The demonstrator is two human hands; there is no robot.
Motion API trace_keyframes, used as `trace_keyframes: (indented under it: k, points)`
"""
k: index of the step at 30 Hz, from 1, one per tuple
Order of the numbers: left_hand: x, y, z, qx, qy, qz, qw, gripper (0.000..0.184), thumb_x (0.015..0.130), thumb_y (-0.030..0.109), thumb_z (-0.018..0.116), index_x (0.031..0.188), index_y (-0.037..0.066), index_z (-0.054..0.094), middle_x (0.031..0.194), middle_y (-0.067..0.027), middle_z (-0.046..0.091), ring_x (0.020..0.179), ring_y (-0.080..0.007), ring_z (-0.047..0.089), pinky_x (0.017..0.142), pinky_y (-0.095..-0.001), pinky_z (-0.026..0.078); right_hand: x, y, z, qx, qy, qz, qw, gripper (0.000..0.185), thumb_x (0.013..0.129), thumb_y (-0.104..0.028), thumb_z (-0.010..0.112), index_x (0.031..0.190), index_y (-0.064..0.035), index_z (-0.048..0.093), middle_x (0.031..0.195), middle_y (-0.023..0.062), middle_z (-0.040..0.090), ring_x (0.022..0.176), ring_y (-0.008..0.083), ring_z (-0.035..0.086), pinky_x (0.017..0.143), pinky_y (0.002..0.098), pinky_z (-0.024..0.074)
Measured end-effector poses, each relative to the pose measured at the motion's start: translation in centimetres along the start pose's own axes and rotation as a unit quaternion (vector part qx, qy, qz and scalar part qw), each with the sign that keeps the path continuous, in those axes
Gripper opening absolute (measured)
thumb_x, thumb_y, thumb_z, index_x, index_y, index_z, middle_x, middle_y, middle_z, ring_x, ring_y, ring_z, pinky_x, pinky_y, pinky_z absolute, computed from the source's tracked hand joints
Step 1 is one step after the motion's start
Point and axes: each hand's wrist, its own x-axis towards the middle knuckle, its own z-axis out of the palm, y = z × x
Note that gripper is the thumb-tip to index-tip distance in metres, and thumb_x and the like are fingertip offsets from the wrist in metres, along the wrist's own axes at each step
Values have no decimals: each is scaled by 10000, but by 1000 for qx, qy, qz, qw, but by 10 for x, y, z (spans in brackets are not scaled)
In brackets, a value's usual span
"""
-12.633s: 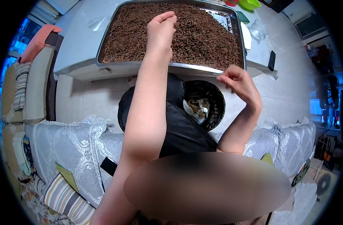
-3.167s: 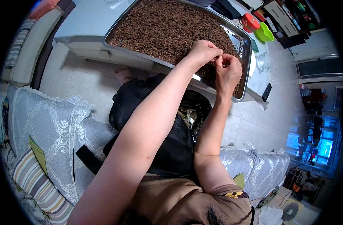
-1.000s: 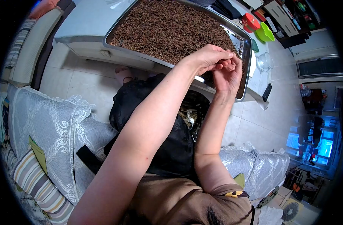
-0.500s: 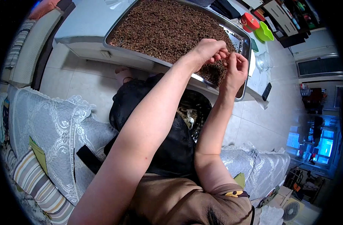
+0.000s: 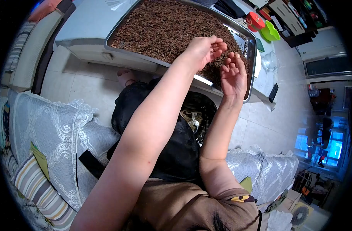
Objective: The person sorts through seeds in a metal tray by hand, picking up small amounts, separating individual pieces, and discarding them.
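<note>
The metal tray (image 5: 204,80) rests on the white counter (image 5: 83,29), and a thick layer of small brown bits (image 5: 164,30) covers most of its inside, with a pale patch showing toward its right end. The left hand (image 5: 211,50) is over the near side of the tray, half open, its fingers bent and its palm turned toward the right hand (image 5: 233,73); nothing can be seen in it. The right hand is over the tray's near right corner, palm up with the fingers loosely curled; whether it has hold of a small bit, I cannot tell. The two hands are just beside each other, apart.

Past the tray's far right corner are a red tub (image 5: 255,22) and a green bowl (image 5: 270,30). Right of the tray are a clear glass jar (image 5: 269,61) and a black remote (image 5: 274,92). Below the tray's near edge is a black bin (image 5: 209,111) with rubbish inside.
</note>
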Motion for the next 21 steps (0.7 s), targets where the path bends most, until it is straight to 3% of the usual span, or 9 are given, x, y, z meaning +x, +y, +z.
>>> trace_keyframes:
  k: [1,2,5,6,12,16,21]
  points:
    - [4,-1,-3,-58,0,12,998,246,1015,145,475,1083,-70,574,1004,-143,644,852,-184,660,779,-273,593,1,-2,-2,34,-7,21,999,169,957,-141,623,1093,-42,611,1044,85,674,881,155,627,596,225,467]
    - [7,-3,-7,-55,-2,23,998,381,1024,138,345,1262,-142,445,1227,-274,562,1112,-334,615,973,-393,552,1,-3,-4,69,-13,41,997,168,955,-130,622,1095,-39,610,1058,95,673,897,170,633,596,227,468]
    - [0,5,-2,-142,-14,14,990,494,1024,173,259,1389,-155,304,1367,-334,446,1271,-402,501,1086,-475,449,2,-5,-7,146,-34,79,985,185,955,-99,610,1122,-20,602,1108,137,667,972,227,647,586,226,474]
    - [-1,6,-4,-138,-54,30,988,575,1022,217,224,1455,-157,165,1461,-367,314,1382,-450,352,1154,-520,341,2,-5,-7,159,-39,85,983,192,957,-97,605,1130,-12,599,1109,140,666,974,230,648,586,223,479]
    - [-5,10,-4,-187,-119,42,974,615,1008,234,210,1479,-147,104,1513,-373,200,1433,-469,229,1197,-525,239,0,-8,-8,219,-67,114,967,191,956,-66,597,1114,41,596,1075,150,671,947,236,659,627,236,537]
    - [-1,9,-9,-198,-145,44,968,613,949,80,312,1477,-151,104,1518,-360,201,1437,-462,220,1208,-513,226,0,-8,-11,247,-97,101,959,195,951,-51,603,1125,38,603,1025,131,671,921,210,660,642,241,548]
    - [3,4,-7,-147,-124,77,978,621,840,-194,370,1435,-174,196,1489,-344,265,1420,-437,279,1216,-468,262,-14,-13,-3,79,-66,-56,993,221,962,-66,593,1165,23,598,994,101,652,905,181,633,728,259,539]
